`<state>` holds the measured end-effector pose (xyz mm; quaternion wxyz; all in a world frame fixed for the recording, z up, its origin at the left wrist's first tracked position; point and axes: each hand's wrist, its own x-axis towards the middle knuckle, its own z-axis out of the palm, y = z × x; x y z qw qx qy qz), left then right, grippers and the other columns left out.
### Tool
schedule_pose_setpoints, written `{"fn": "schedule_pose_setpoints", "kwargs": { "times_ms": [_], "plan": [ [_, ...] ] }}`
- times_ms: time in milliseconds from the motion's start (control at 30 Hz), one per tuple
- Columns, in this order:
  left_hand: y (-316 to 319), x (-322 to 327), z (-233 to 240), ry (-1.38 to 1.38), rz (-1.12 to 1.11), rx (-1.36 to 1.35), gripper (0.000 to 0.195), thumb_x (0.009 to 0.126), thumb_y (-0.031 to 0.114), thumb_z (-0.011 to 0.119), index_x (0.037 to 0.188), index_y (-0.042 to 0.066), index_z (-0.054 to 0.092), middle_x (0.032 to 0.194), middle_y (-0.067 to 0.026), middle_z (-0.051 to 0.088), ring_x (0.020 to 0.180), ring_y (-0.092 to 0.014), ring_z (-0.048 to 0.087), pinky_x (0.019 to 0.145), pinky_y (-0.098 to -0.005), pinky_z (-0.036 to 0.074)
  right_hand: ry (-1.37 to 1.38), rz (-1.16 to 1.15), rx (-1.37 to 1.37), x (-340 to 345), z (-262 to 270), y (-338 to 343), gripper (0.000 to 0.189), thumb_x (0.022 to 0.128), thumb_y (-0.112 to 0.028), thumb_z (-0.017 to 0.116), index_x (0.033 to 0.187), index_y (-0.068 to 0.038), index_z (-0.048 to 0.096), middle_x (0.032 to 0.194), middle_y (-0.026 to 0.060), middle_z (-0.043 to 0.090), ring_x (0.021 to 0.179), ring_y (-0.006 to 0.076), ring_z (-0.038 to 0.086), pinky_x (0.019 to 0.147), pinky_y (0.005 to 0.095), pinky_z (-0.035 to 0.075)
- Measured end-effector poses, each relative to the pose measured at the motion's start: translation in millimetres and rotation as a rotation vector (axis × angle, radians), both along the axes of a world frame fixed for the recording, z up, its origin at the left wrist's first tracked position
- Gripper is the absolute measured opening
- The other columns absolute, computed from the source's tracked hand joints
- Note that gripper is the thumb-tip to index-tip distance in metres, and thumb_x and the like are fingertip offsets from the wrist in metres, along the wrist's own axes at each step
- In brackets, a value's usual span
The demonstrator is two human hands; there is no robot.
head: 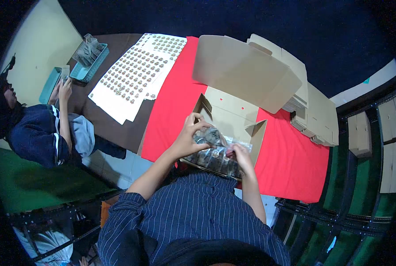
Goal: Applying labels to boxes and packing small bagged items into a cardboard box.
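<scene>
Over an open cardboard box (229, 105), my left hand (192, 138) grips a small clear plastic bag (212, 135) with dark contents. The fingers of my right hand (243, 159) pinch the other end of that bag. Something dark red shows at my right fingertips; what it is cannot be made out. Below both hands, several filled clear bags (214, 161) stand in a row inside the box, at the side nearest my body. Some bear small round stickers. The box's side flaps stand up and its lid lies folded back, away from me.
A red cloth (291, 163) covers the table. Sticker sheets (135, 73) lie to the left. Flat cardboard stacks (317, 113) and a large tan sheet (241, 69) lie at the back right. A co-worker (38, 133) sits left, near teal baskets (91, 68). Metal shelving (344, 186) stands right.
</scene>
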<state>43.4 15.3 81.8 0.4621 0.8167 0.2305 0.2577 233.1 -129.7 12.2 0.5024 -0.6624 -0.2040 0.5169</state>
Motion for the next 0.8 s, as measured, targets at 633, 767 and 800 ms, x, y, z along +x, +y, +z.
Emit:
{"fn": "schedule_pose_setpoints", "kwargs": {
  "times_ms": [633, 767, 800],
  "plan": [
    [-15, 13, -34, -0.384, 0.095, -0.251, 0.040, 0.073, -0.002, 0.065, 0.109, 0.003, 0.049, 0.116, -0.0126, 0.047, 0.110, -0.023, 0.048, 0.095, -0.0331, 0.039, 0.058, 0.287, 0.359, -14, -5, -3, 0.057, 0.085, -0.031, 0.058, 0.131, -0.005, 0.036, 0.109, 0.0050, 0.053, 0.096, 0.0111, 0.050, 0.085, 0.0246, 0.039],
    [-13, 16, -42, -0.450, 0.226, -0.297, 0.038, 0.075, -0.003, 0.062, 0.109, 0.004, 0.046, 0.117, -0.0123, 0.046, 0.110, -0.021, 0.047, 0.095, -0.0321, 0.038, -0.098, 0.241, 0.224, -16, 7, -3, 0.039, 0.076, -0.009, 0.068, 0.112, 0.000, 0.054, 0.104, 0.0081, 0.060, 0.097, 0.0140, 0.054, 0.085, 0.0268, 0.042],
    [-12, 17, -44, -0.476, 0.240, -0.324, 0.036, 0.075, -0.002, 0.063, 0.107, 0.003, 0.047, 0.115, -0.0123, 0.047, 0.108, -0.021, 0.048, 0.093, -0.0317, 0.039, -0.183, 0.250, 0.209, -14, 2, -3, 0.029, 0.077, -0.008, 0.067, 0.103, 0.001, 0.060, 0.097, 0.0080, 0.063, 0.091, 0.0137, 0.057, 0.082, 0.0265, 0.043]
  ]
}}
